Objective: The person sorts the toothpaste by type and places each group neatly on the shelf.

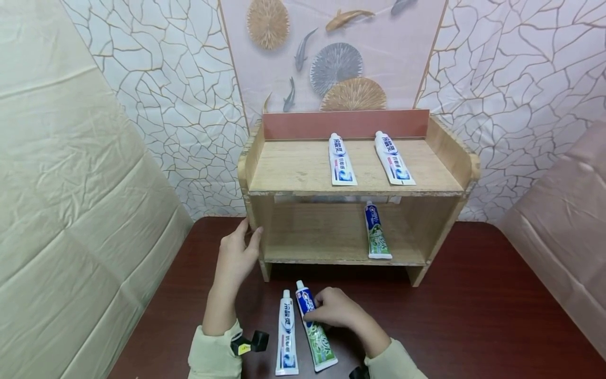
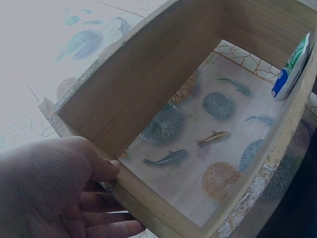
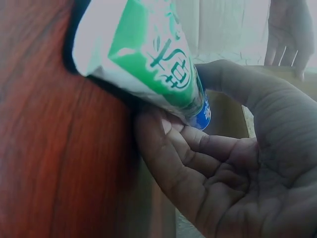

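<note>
My left hand [image 1: 236, 258] grips the left side panel of a small two-tier wooden shelf [image 1: 293, 171]. In the left wrist view its thumb lies on the panel's edge, with the fingers along the outer side. Below the shelf, my right hand [image 1: 342, 310] pinches a blue and green toothpaste tube [image 1: 318, 342] around its upper half. That tube lies slightly slanted on the table, cap toward the shelf; the right wrist view shows its green end [image 3: 148, 54] close up, near the tabletop. Just left of it lies a white and blue toothpaste tube [image 1: 286, 337], touched by neither hand.
Two white toothpaste tubes [image 1: 342, 160] lie on the upper tier, caps toward the back. Another blue and green tube [image 1: 377, 231] lies on the lower tier, right of its middle. The shelf stands on a dark red table [image 1: 483, 316] before a patterned wall covering [image 1: 170, 68].
</note>
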The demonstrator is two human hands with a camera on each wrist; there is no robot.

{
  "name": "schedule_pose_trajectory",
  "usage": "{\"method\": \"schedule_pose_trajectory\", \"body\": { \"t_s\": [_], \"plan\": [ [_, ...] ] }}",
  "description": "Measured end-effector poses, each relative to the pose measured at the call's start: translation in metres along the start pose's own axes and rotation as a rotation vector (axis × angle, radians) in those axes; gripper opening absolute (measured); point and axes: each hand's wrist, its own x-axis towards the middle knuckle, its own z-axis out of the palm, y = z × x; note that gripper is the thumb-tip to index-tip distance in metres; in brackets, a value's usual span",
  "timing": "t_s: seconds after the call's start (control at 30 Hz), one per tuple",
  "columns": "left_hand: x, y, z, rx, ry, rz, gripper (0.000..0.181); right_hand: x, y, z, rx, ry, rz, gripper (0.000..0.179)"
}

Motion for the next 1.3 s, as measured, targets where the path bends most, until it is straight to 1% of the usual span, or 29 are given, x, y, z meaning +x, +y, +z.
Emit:
{"method": "schedule_pose_trajectory", "body": {
  "t_s": [0.13,0.23,0.37,0.6,0.7,0.9,1.1,1.3],
  "plan": [
    [0.000,-0.001,-0.001,-0.002,-0.002,-0.004,0.044,0.000,0.000,-0.003,0.022,0.006,-0.003,0.030],
    [-0.001,-0.001,-0.001,-0.005,-0.007,-0.012,0.046,0.001,0.000,-0.005,0.027,0.015,-0.019,0.027],
    [-0.002,-0.001,-0.001,-0.007,-0.009,-0.017,0.045,0.001,0.000,-0.006,0.008,0.020,-0.041,0.025],
    [-0.002,0.000,0.001,-0.013,-0.036,-0.020,0.042,0.000,0.004,-0.007,0.000,0.012,-0.052,0.026],
    [-0.002,0.002,0.001,-0.014,-0.032,-0.012,0.041,0.001,0.005,-0.009,-0.017,0.016,-0.072,0.026],
    [-0.001,0.002,0.000,-0.016,-0.022,0.002,0.041,0.002,-0.001,-0.016,-0.020,0.029,-0.100,0.025],
    [-0.001,0.002,-0.001,-0.016,-0.031,-0.019,0.042,0.003,-0.003,-0.022,-0.028,0.028,-0.113,0.024],
    [-0.001,0.002,-0.002,-0.014,-0.024,-0.021,0.042,0.002,-0.008,-0.026,-0.037,0.031,-0.122,0.025]
  ]
}}
